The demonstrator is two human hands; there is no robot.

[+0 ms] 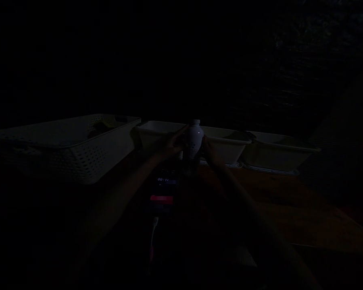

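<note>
The scene is very dark. Both my hands hold a small white bottle upright above a wooden table. My left hand wraps the bottle's left side and my right hand grips its right side. The bottle's cap points up. Below the hands a phone lies on the table with a lit screen showing a timer and a red band, and a white cable is plugged into its near end.
A large white perforated basket stands at the left with something dim inside. Behind the bottle sit two white rectangular bins side by side. The surroundings are black.
</note>
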